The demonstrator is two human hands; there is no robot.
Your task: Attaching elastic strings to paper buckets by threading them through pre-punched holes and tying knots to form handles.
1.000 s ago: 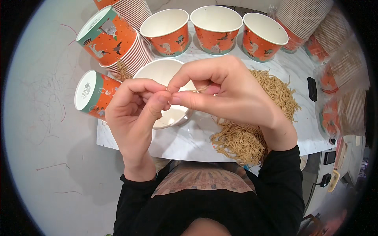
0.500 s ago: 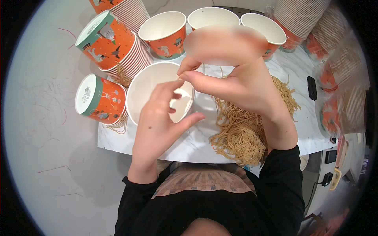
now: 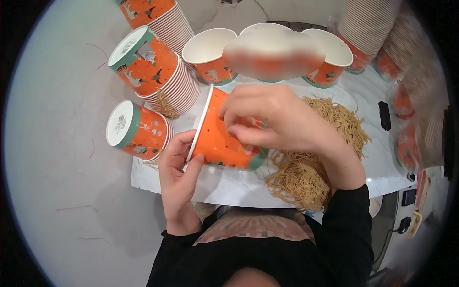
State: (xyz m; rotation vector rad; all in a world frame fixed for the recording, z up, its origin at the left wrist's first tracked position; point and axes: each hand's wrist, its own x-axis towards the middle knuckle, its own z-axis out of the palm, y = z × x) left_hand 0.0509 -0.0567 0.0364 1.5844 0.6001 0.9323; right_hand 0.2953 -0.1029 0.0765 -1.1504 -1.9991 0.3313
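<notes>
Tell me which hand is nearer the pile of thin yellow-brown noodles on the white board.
Right. The right hand grips the tipped orange paper cup directly over the pile of thin yellow-brown noodles; the left hand is at the cup's rim, on the side away from the pile.

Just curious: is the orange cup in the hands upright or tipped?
Tipped on its side: the cup has its white rim facing left, base right.

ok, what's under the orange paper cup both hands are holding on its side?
Under the orange paper cup: white marbled board, with the pile of tan dry noodles at its base. The right hand covers its upper side; its inside is hidden.
</notes>
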